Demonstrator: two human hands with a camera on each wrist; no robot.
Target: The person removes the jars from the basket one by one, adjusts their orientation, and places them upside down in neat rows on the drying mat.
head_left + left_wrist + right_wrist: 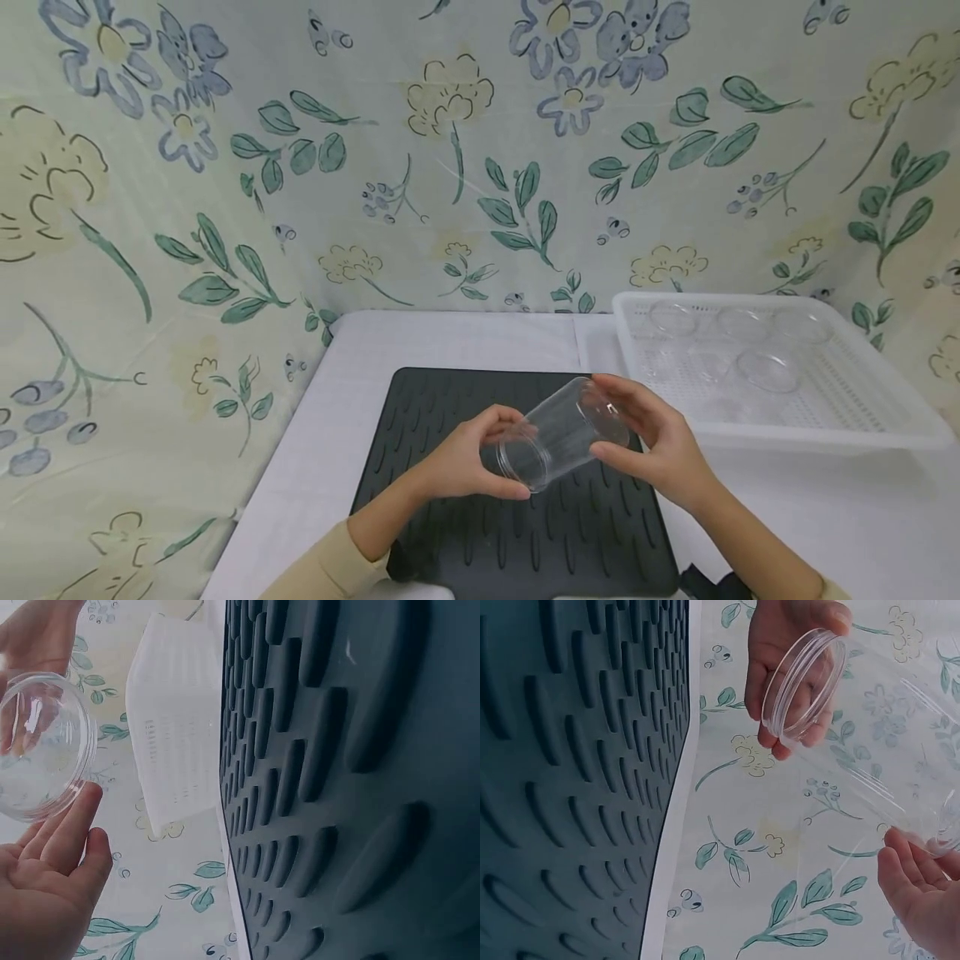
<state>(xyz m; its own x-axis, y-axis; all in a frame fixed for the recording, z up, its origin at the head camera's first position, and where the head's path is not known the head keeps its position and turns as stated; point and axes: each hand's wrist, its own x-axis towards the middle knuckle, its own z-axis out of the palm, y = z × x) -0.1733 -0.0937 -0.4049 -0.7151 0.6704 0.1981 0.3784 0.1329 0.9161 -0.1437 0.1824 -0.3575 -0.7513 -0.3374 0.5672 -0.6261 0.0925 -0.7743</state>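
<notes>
While both hands support one clear jar [564, 437] in the air, the step now in hand seems to be the handling or turning of it. The jar is above the dark ridged mat [517, 546], tilted, with its ringed end lower and toward the left hand [472, 458], and its other end higher and toward the right hand [662, 450]. Left thumb and fingers hold the ringed end from two sides; right thumb and fingers hold the opposite end, spread rather wide because the jar is broad. Whether the ringed end is open or covered, I cannot tell, since all of it is transparent.

To the right of the mat stands a white basket [757, 435], with several clear round pieces [768, 372] inside.

In my judgement, the next move calls for an even, light hold at both ends, because such a thin-looking, smooth wall could slip or bend under pressure. If one hand must change its place, the other should first carry the jar securely.
</notes>
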